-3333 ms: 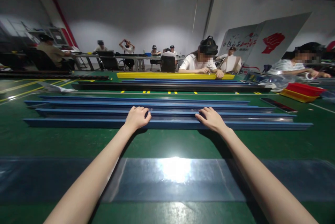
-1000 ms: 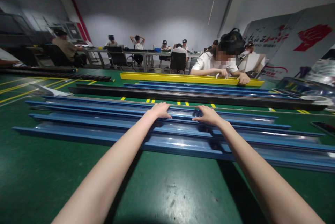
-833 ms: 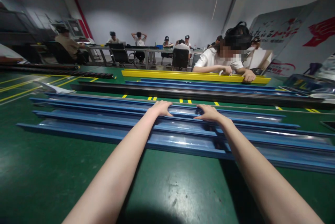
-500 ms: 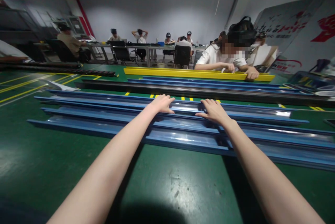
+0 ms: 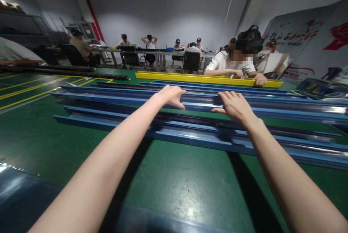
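Observation:
A long blue channel strip (image 5: 199, 106) runs crosswise in front of me, raised off the green surface. My left hand (image 5: 172, 95) grips it left of the middle, thumb on the near edge and fingers over the far edge. On the right, my right hand (image 5: 236, 105) holds the same strip in the same way, a short gap from the left. Below and nearer to me lies another blue channel strip (image 5: 187, 131), partly hidden by my forearms. A dark strip shows beneath the raised one.
Across the table (image 5: 174, 178), a co-worker's hands rest on a yellow channel strip (image 5: 187, 77). More blue strips (image 5: 159, 83) and a black strip (image 5: 116, 85) lie beyond the raised one. Blue glossy material (image 5: 24, 196) is at the lower left. Several people sit at the back.
Both hands have lifted the blue strip up and away from the others on the table. Green surface now shows beneath it. The camera view has shifted slightly.

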### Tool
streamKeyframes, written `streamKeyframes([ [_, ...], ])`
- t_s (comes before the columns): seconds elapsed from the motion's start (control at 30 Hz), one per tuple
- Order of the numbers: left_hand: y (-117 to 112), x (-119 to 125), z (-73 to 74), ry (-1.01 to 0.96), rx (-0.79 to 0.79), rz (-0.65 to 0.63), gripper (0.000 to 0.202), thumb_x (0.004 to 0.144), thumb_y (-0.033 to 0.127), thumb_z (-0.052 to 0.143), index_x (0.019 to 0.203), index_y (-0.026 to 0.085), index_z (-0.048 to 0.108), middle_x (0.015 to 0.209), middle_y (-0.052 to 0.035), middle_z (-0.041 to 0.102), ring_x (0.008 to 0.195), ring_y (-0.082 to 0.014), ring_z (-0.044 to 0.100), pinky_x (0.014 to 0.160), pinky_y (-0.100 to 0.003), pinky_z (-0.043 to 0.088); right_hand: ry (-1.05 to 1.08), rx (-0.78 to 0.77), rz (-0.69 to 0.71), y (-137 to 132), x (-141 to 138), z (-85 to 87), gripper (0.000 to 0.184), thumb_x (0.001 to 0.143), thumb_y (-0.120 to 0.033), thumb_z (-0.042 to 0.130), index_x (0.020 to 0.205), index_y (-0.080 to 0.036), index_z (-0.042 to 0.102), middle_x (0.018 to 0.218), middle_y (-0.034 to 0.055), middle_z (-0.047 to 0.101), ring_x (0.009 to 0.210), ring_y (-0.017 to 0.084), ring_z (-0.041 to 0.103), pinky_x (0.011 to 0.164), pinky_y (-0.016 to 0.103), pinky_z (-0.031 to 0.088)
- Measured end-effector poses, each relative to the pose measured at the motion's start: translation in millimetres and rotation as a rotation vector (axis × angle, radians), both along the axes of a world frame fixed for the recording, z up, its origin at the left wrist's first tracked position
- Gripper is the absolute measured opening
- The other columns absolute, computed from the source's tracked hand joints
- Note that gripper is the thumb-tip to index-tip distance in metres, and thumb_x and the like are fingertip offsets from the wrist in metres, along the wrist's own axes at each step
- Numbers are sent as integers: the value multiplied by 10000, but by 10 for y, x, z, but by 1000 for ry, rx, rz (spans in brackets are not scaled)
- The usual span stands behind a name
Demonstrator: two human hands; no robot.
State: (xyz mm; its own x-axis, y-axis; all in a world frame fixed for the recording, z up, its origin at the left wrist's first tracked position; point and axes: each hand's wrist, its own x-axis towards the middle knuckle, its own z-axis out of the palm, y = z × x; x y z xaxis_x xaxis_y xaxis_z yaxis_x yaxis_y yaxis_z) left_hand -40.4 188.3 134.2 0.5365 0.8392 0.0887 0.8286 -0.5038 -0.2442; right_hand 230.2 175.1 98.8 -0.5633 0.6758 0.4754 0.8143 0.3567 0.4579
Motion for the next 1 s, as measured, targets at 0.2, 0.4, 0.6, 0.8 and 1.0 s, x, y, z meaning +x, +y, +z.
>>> streamKeyframes([
  [0.2, -395, 4, 169, 36, 18, -46, 739, 582, 718, 527, 1114, 206, 521, 1015, -83, 631, 959, -266, 569, 762, -305, 387, 4, 26, 19, -397, 30, 47, 664, 827, -638, 256, 1141, -104, 497, 1002, 172, 597, 881, 278, 508, 726, 351, 342],
  [0.4, -815, -101, 140, 71, -41, -24, 820, 560, 751, 511, 1174, 209, 472, 958, -72, 646, 926, -273, 583, 773, -317, 382, 24, -69, 5, -818, -77, -79, 650, 823, -633, 294, 1157, -115, 500, 1032, 168, 598, 909, 273, 513, 753, 345, 353],
  [0.6, -1102, -181, 23, 84, -101, 14, 822, 551, 753, 515, 1189, 237, 466, 956, -60, 645, 935, -266, 582, 774, -297, 379, 34, -125, -6, -1154, -204, -165, 644, 824, -637, 286, 1150, -127, 505, 1053, 164, 592, 932, 274, 512, 779, 343, 343],
  [0.8, -1269, -215, -83, 77, -126, 2, 803, 558, 731, 528, 1194, 242, 481, 969, -63, 648, 917, -265, 590, 743, -284, 394, 12, -143, -16, -1341, -249, -218, 637, 829, -634, 271, 1105, -119, 524, 982, 155, 605, 879, 268, 523, 728, 324, 333],
  [1.0, -1395, -223, -151, 66, -130, 1, 823, 540, 729, 540, 1202, 243, 484, 939, -62, 657, 901, -269, 597, 735, -288, 407, 18, -148, -24, -1493, -269, -307, 651, 827, -632, 279, 1138, -108, 508, 1037, 156, 596, 919, 270, 518, 754, 328, 337],
])
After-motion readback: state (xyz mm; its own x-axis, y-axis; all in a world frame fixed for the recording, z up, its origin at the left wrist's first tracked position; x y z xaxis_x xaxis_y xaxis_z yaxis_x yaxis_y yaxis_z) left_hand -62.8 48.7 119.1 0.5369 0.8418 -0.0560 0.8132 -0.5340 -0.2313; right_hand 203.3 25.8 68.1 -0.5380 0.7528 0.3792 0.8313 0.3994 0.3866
